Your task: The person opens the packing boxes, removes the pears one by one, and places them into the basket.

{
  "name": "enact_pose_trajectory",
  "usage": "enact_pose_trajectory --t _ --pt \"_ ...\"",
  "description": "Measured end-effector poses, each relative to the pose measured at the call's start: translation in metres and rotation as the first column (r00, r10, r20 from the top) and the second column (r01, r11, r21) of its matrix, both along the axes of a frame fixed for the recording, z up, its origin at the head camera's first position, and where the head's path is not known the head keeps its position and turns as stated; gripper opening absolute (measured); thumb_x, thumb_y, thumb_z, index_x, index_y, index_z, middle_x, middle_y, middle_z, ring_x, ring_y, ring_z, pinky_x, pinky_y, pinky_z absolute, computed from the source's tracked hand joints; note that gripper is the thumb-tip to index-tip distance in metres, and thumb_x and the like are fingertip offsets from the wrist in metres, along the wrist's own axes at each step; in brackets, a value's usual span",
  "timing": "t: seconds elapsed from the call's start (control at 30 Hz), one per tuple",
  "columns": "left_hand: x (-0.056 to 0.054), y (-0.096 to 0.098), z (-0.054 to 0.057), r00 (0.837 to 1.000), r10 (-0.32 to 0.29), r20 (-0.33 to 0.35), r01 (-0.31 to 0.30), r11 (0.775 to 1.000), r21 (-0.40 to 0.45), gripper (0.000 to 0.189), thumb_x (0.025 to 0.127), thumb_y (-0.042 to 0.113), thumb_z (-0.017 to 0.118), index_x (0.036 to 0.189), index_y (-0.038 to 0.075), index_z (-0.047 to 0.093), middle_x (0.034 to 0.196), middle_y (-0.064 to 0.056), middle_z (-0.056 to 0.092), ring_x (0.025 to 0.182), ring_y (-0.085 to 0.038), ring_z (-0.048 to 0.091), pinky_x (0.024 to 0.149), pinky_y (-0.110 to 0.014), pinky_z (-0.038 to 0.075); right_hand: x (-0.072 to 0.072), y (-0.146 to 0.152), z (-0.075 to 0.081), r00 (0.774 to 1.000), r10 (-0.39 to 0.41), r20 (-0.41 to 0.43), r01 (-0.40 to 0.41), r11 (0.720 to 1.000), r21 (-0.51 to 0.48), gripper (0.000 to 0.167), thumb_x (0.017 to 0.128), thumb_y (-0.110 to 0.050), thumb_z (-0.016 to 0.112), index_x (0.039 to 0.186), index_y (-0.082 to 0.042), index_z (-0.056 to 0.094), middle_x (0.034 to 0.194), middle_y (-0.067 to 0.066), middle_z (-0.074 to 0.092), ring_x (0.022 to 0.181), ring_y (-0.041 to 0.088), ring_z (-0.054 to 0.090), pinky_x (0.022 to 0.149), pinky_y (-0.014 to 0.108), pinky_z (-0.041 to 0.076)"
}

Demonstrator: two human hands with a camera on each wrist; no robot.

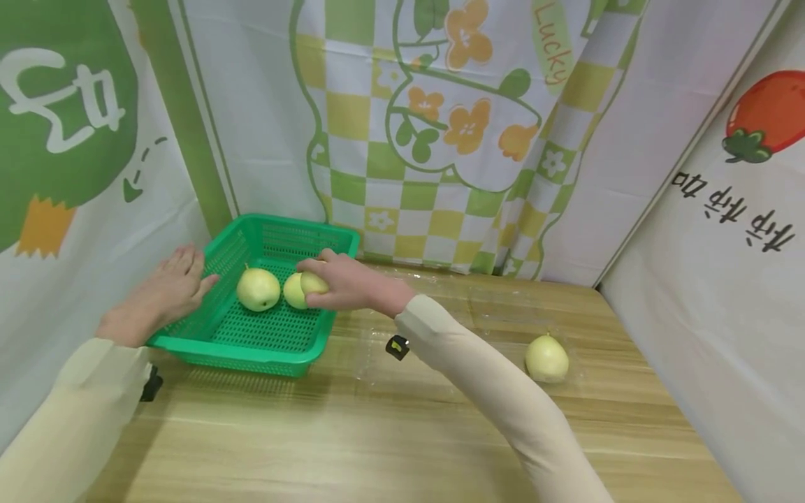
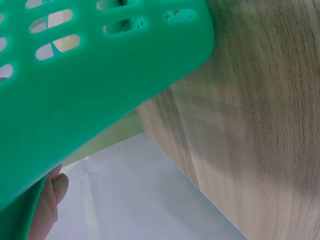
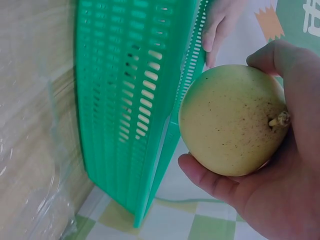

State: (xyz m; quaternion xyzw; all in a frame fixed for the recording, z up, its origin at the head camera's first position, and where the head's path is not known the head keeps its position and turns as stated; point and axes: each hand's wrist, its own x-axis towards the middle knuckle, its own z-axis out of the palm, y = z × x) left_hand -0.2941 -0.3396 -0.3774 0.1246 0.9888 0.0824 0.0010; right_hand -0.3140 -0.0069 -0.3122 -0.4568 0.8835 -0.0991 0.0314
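Observation:
In the head view my right hand (image 1: 346, 281) grips a pale yellow pear (image 1: 313, 282) over the right side of a green plastic basket (image 1: 251, 358). The right wrist view shows thumb and fingers around this pear (image 3: 232, 120), its short brown stem toward the palm. Inside the basket lie another pear (image 1: 258, 290), left of the middle, and one more pear (image 1: 293, 290), partly hidden behind the held one. My left hand (image 1: 166, 290) lies over the basket's left rim with its fingers extended. Only part of that hand (image 2: 47, 207) shows past the basket in the left wrist view.
On the wooden table (image 1: 264, 440), right of the basket, are clear plastic trays (image 1: 377, 363). A single pear (image 1: 546, 358) sits in the tray area at the right. A checkered curtain (image 1: 402, 188) hangs behind, and white printed walls (image 1: 711, 293) stand at both sides.

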Motion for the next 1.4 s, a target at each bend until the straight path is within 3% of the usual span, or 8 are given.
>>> enact_pose_trajectory --t 0.27,0.67,0.8,1.1,1.27,1.4 --pt "0.003 -0.001 -0.003 1.0 0.006 0.018 -0.006 1.0 0.006 0.076 0.108 0.042 0.015 0.147 -0.02 -0.003 0.153 -0.043 -0.009 0.143 -0.058 -0.004 0.117 -0.069 0.005 0.003 -0.022 -0.007 0.999 0.025 0.032 -0.026 0.999 0.027 0.057 0.092 -0.035 0.053 0.146 -0.02 0.044 0.126 0.008 0.049 0.09 0.016 0.05 0.066 0.022 0.044" --pt "0.001 -0.002 -0.006 1.0 -0.001 0.008 0.0 0.999 0.042 0.08 0.107 0.046 0.015 0.147 -0.02 -0.001 0.153 -0.042 -0.01 0.144 -0.057 -0.007 0.118 -0.067 0.001 0.002 -0.051 -0.016 0.992 0.045 0.117 -0.048 0.999 0.025 0.058 0.092 -0.035 0.052 0.147 -0.018 0.043 0.106 0.0 0.049 0.087 0.01 0.046 0.063 0.02 0.045" --pt "-0.001 -0.002 -0.006 1.0 -0.002 0.004 0.002 0.999 0.044 0.079 0.107 0.046 0.013 0.147 -0.021 -0.001 0.153 -0.042 -0.01 0.144 -0.057 -0.007 0.118 -0.067 0.002 0.002 -0.056 -0.022 0.987 0.043 0.156 -0.044 0.999 0.001 0.059 0.092 -0.035 0.053 0.147 -0.018 0.043 0.106 0.0 0.049 0.087 0.009 0.047 0.063 0.019 0.047" --pt "-0.003 -0.002 -0.005 1.0 0.008 0.023 -0.008 1.0 0.029 0.078 0.107 0.044 0.013 0.147 -0.021 -0.001 0.153 -0.043 -0.009 0.143 -0.058 -0.006 0.117 -0.069 0.005 0.003 -0.072 -0.043 0.988 0.04 0.148 -0.047 0.998 0.049 0.061 0.094 -0.043 0.055 0.148 -0.019 0.042 0.109 -0.003 0.053 0.092 0.007 0.05 0.064 0.016 0.049" --pt "-0.002 -0.003 -0.004 0.999 0.009 0.032 -0.01 0.999 0.046 0.078 0.107 0.044 0.012 0.147 -0.02 -0.004 0.153 -0.043 -0.011 0.143 -0.058 -0.007 0.117 -0.068 0.003 0.003 -0.081 -0.053 0.992 0.068 0.108 -0.08 0.991 0.11 0.059 0.095 -0.045 0.057 0.146 -0.018 0.045 0.111 -0.006 0.058 0.097 0.005 0.051 0.072 0.016 0.049" --pt "-0.004 -0.003 -0.003 1.0 -0.003 0.018 0.002 0.999 0.05 0.077 0.107 0.042 0.013 0.146 -0.022 -0.003 0.152 -0.044 -0.011 0.143 -0.059 -0.006 0.117 -0.068 0.004 0.004 -0.087 -0.059 0.994 0.081 0.074 -0.093 0.979 0.18 0.058 0.095 -0.048 0.058 0.144 -0.02 0.048 0.125 -0.008 0.06 0.111 0.005 0.053 0.09 0.017 0.048"
